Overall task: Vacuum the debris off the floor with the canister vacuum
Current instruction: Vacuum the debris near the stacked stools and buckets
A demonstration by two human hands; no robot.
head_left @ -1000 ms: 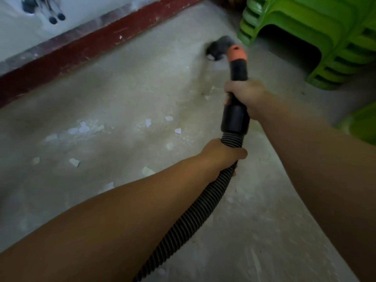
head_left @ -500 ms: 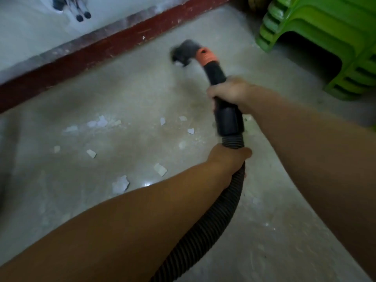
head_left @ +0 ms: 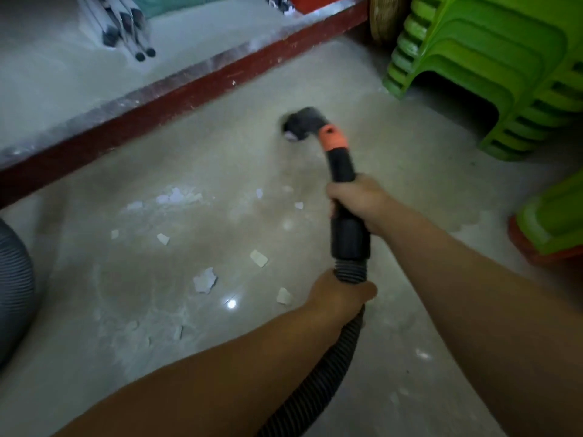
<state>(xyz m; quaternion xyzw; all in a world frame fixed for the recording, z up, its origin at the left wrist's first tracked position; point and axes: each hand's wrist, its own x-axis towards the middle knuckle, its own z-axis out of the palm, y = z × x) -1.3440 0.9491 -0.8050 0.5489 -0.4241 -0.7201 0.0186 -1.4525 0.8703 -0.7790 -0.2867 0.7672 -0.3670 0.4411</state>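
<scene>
A black vacuum wand (head_left: pixel 342 165) with an orange collar (head_left: pixel 332 138) ends in a dark angled nozzle (head_left: pixel 298 123) low over the grey concrete floor (head_left: pixel 220 146). My right hand (head_left: pixel 359 200) grips the wand's handle. My left hand (head_left: pixel 339 293) grips the ribbed black hose (head_left: pixel 318 376) just below the handle's cuff. Several white scraps of debris (head_left: pixel 204 280) lie scattered on the floor to the left of the wand.
A red raised kerb (head_left: pixel 189 96) runs diagonally across the back, with grey pipes (head_left: pixel 126 23) lying beyond it. Stacked green plastic stools (head_left: pixel 492 64) stand at the right, more green plastic (head_left: pixel 555 216) lower right. A grey ribbed duct (head_left: pixel 12 285) sits at the left edge.
The nozzle swung left away from the green stools, then shifted slightly back right. Both hands kept their grip on the handle and hose.
</scene>
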